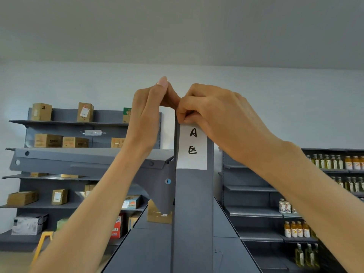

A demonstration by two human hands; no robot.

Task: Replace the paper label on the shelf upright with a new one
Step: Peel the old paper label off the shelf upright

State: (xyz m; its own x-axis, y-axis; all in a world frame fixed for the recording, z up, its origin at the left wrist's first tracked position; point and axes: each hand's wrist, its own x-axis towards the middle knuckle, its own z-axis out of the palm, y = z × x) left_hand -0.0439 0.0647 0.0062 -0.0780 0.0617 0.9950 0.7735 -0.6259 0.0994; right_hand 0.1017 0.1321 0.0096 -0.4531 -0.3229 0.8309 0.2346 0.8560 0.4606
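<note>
A white paper label (192, 152) with black handwritten marks sits on the front face of a grey shelf upright (194, 203) in the middle of the view. My right hand (212, 113) covers the label's top edge, fingers curled and pinching there. My left hand (151, 111) is raised beside it at the top left of the upright, thumb and fingertips meeting the right hand's fingers. What lies between the fingertips is hidden. The label's lower edge lies flat against the upright.
A grey shelf bracket (94, 160) juts out to the left of the upright. Shelves with cardboard boxes (48, 140) stand at the back left. Shelves with bottles (295, 229) line the right. A yellow ladder top (44, 239) shows low on the left.
</note>
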